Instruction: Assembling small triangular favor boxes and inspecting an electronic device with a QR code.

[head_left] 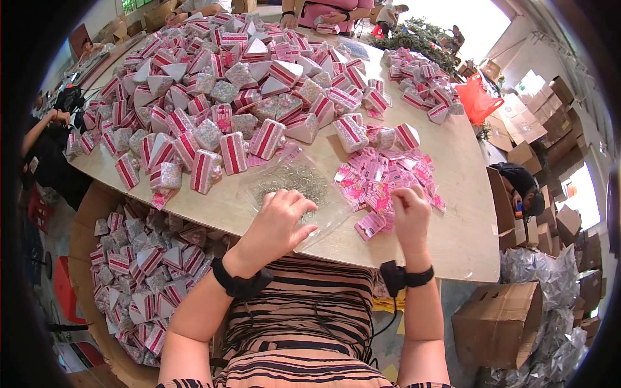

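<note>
My left hand (279, 218) hovers at the near edge of a clear plastic bag (333, 223), thumb and forefinger apart, with nothing visible between them. Just beyond its fingers, a heap of thin silvery wire pieces (301, 183) lies on the bag. My right hand (412, 212) is closed in a pinch beside a pile of pink printed tags (374, 184); whatever its fingertips hold, if anything, is too small to make out. One tag (370, 226) lies nearest me. Past the tags rest a few cake-slice ornaments (351, 134), speckled white with pink and red bands.
A large heap of cake-slice ornaments (213, 84) covers the far left of the wooden table (453, 226); a smaller heap (424, 84) is at far right. A cardboard box (81, 258) full of ornaments stands below left. Another box (498, 323) is at lower right. Several people work around.
</note>
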`<action>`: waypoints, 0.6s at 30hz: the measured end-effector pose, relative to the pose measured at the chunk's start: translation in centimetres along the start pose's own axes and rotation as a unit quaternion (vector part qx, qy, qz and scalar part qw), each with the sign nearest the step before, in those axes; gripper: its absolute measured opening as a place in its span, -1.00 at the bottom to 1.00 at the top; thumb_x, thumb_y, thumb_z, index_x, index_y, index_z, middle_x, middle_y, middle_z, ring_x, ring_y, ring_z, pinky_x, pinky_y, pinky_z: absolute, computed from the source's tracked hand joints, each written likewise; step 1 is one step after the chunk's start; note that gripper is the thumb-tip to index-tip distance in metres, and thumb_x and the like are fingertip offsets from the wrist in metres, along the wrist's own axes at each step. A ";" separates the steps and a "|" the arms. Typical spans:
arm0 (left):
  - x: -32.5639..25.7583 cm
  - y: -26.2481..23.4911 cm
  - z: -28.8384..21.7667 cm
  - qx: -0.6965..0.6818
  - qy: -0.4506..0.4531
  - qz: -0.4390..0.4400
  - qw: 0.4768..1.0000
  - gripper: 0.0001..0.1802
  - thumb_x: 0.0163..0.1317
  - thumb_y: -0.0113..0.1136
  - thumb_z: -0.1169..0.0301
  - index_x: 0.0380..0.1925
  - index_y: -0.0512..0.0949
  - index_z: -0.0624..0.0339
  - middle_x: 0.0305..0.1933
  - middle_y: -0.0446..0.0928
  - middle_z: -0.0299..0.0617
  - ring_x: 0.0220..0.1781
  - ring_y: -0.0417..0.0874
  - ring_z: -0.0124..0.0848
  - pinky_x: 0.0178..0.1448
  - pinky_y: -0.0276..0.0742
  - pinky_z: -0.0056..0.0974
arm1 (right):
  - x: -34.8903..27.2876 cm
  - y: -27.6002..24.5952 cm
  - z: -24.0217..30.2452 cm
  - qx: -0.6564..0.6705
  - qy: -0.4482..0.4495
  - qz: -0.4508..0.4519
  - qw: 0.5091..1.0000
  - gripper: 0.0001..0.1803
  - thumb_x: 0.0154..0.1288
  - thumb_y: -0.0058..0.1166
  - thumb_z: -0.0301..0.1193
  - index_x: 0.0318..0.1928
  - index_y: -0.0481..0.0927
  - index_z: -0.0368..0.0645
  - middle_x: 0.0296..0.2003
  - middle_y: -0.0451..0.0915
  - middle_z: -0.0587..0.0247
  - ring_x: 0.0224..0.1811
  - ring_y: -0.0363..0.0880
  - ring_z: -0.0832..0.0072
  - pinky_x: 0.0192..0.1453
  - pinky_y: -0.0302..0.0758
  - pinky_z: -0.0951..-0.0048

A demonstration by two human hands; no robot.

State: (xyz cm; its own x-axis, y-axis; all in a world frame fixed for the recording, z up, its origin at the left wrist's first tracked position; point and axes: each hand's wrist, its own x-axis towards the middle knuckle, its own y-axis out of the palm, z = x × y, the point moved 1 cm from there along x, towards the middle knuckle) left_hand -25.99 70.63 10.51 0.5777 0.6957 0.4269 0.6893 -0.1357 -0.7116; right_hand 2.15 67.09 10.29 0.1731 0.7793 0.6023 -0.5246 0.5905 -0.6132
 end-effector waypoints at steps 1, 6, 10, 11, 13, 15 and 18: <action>-0.2 0.1 0.2 -0.001 0.007 0.013 1.000 -0.70 0.09 0.32 0.32 -0.18 0.56 0.14 -0.11 0.50 -0.13 0.01 0.46 -0.14 0.17 0.28 -0.05 | -0.2 -1.1 -1.2 -0.021 0.040 0.005 0.999 -0.96 0.12 0.17 -0.63 -0.38 0.63 -0.30 -0.46 0.47 0.19 -0.45 0.51 0.42 -0.36 0.44 0.46; -0.5 0.6 0.2 0.023 0.021 0.036 0.999 -0.72 0.07 0.34 0.32 -0.21 0.57 0.13 -0.12 0.50 -0.15 0.04 0.46 -0.16 0.23 0.24 -0.06 | -1.2 -2.2 -3.6 -0.121 0.050 0.036 0.991 -0.97 0.13 0.14 -0.57 -0.39 0.61 -0.26 -0.40 0.52 0.05 -0.34 0.55 0.12 -0.23 0.48 0.24; -0.6 1.0 -0.3 0.032 0.033 0.028 0.999 -0.75 0.07 0.34 0.33 -0.25 0.59 0.13 -0.12 0.50 -0.15 0.05 0.45 -0.17 0.25 0.23 -0.05 | -2.2 -1.8 -3.5 -0.090 0.076 0.082 0.990 -0.96 0.12 0.14 -0.56 -0.39 0.62 -0.26 -0.38 0.53 0.04 -0.32 0.55 0.11 -0.21 0.48 0.23; -0.5 1.1 -0.4 0.034 0.037 0.024 0.998 -0.76 0.07 0.34 0.34 -0.26 0.59 0.13 -0.12 0.50 -0.15 0.06 0.45 -0.17 0.26 0.23 -0.05 | -2.4 -1.8 -3.5 -0.096 0.076 0.089 0.989 -0.96 0.12 0.14 -0.56 -0.40 0.62 -0.26 -0.38 0.53 0.04 -0.32 0.55 0.12 -0.20 0.48 0.22; -0.6 1.2 -0.4 0.038 0.039 0.026 0.998 -0.76 0.06 0.34 0.34 -0.26 0.59 0.13 -0.12 0.50 -0.15 0.06 0.45 -0.17 0.26 0.23 -0.05 | -2.9 -1.6 -3.9 -0.099 0.087 0.097 0.987 -0.96 0.11 0.14 -0.55 -0.41 0.63 -0.27 -0.40 0.53 0.04 -0.31 0.56 0.12 -0.20 0.48 0.23; -0.6 1.4 -0.5 0.041 0.043 0.028 0.998 -0.76 0.06 0.34 0.35 -0.26 0.59 0.13 -0.12 0.50 -0.15 0.06 0.45 -0.17 0.26 0.23 -0.05 | -3.2 -1.6 -4.2 -0.103 0.098 0.105 0.984 -0.95 0.10 0.15 -0.54 -0.42 0.63 -0.27 -0.41 0.54 0.04 -0.31 0.56 0.13 -0.20 0.48 0.24; -0.6 1.6 -0.9 0.045 0.044 0.017 0.998 -0.77 0.06 0.34 0.35 -0.28 0.59 0.13 -0.12 0.50 -0.15 0.06 0.45 -0.16 0.26 0.23 -0.04 | -3.7 -1.6 -4.6 -0.053 0.153 0.125 0.979 -0.93 0.09 0.16 -0.52 -0.42 0.65 -0.27 -0.45 0.54 0.03 -0.34 0.57 0.15 -0.22 0.48 0.25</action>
State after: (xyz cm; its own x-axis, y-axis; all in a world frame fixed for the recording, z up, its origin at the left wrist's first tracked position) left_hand -24.84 69.40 9.62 0.6389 0.6263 0.4466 0.6296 -0.0921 -0.7715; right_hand 6.19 64.23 6.73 0.3007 0.9191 0.2545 -0.4962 0.3787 -0.7812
